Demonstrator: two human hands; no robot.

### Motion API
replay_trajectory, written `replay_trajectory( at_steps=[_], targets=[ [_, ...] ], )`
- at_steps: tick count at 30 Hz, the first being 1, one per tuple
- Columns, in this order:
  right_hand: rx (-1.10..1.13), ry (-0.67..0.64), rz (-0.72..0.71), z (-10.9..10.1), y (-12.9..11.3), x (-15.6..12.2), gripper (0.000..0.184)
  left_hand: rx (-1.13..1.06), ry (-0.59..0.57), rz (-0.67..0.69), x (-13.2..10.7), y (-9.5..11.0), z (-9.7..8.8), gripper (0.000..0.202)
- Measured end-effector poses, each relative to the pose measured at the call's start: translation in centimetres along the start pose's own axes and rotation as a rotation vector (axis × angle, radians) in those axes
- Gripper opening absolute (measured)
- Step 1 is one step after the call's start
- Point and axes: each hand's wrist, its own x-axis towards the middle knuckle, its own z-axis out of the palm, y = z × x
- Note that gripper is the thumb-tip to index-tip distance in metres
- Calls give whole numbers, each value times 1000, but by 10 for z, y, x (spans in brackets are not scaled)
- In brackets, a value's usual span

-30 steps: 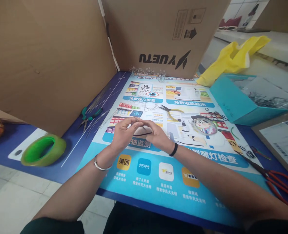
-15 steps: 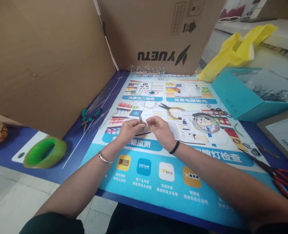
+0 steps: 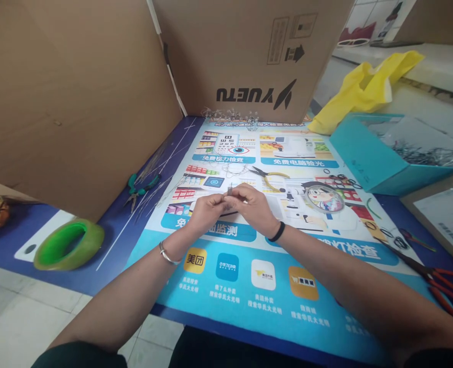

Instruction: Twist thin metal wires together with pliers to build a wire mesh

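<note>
My left hand and my right hand meet over the printed mat, fingertips touching or nearly so. Between them a small bundle of thin grey wire-like pieces points upward. Both hands have their fingers pinched around it; its lower end is hidden by them. Just beyond lie pliers with yellow handles and a loose tangle of thin clear wire.
Cardboard walls stand behind and at left. Teal-handled pliers and a tape roll lie left. On the right are a teal box holding wires, a yellow bag, black rings and red-handled scissors.
My right hand has closed in on my left hand, and its fingers now pinch by the small grey pieces. Earlier only my left hand held them. The view has shifted slightly.
</note>
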Motion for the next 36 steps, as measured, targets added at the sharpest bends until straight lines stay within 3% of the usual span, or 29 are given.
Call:
replay_trajectory(
  at_steps=[5,12,17,25,31,36],
  targets=[
    [-63,-40,66,-2,2,-1,11,70,-45,-73,-1,-1,1,32],
    [-201,-74,77,-5,4,-2,21,143,-109,-67,-1,-4,-1,25],
    [-264,-72,41,-8,10,-1,27,106,-115,54,-3,-3,-2,28],
    [-246,-104,37,-6,15,-5,29,257,-199,87,-6,3,-4,25],
    [-226,-86,66,-7,17,-7,25,302,-207,109,-7,5,-3,20],
    [-163,-110,89,-6,13,-7,24,282,-179,49,-7,4,-3,20]
  ],
)
